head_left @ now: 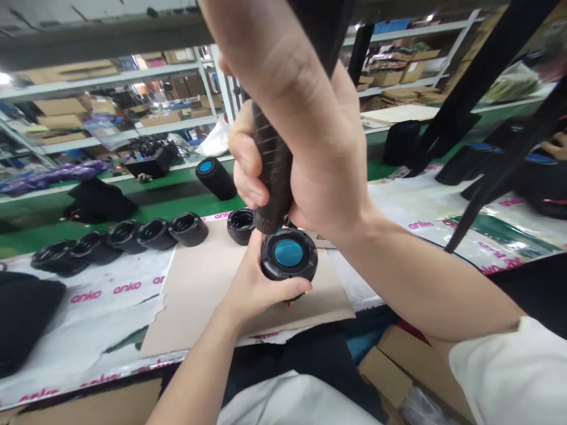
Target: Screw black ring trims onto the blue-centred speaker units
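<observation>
My right hand [319, 147] is wrapped round the grip of a black electric screwdriver [275, 159], its lower end pointing down. Just below that end, a black round speaker end piece [290, 277] with a shiny blue disc [288, 253] in its middle faces up. Curled round its left side, my left hand [259, 286] grips it, thumb across the near rim. Small red and yellow bits show under the near edge. The screwdriver's tip is hidden, so I cannot tell if it touches the piece. A black ring-shaped part [240, 226] stands just behind my left hand.
Beneath the work lies a cardboard sheet [195, 295]. Several black rings [188, 229] line up at the left. A black cylindrical speaker [216, 178] stands on the green bench behind. Dark straps or bars [469, 100] slant down at right, near another person's hand [557, 146].
</observation>
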A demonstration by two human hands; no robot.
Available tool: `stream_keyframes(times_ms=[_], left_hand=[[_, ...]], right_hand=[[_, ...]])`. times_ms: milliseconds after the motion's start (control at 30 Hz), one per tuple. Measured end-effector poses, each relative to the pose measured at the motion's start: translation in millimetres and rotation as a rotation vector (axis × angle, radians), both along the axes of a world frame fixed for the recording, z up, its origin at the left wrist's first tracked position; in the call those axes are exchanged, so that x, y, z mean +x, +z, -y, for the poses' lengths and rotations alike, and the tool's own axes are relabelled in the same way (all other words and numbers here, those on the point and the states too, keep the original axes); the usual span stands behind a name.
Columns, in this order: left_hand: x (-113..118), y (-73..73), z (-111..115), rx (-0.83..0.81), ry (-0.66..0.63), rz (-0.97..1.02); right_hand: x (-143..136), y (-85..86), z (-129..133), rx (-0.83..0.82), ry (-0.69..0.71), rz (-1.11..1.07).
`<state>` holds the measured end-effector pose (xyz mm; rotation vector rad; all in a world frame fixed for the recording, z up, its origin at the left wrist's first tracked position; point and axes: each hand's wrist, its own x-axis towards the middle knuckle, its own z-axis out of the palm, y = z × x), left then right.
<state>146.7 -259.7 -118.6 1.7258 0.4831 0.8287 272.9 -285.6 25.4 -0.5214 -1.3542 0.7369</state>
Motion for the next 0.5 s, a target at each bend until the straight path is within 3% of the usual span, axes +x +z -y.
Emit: stream_keyframes(times_ms=[100, 300, 500], left_hand=[[1, 0.3, 0, 0.005, -0.005, 0.031], [1, -10.2, 0, -0.063, -0.012, 0.091], [3, -14.5, 1, -0.109, -0.009, 0.149]], right_hand=[[-4, -6.5, 1, 0.028, -0.070, 0.006], [-5, -18.1, -3, -0.035, 0.047, 0.147], [-4, -16.5, -6, -0.110, 0.059, 0.147]])
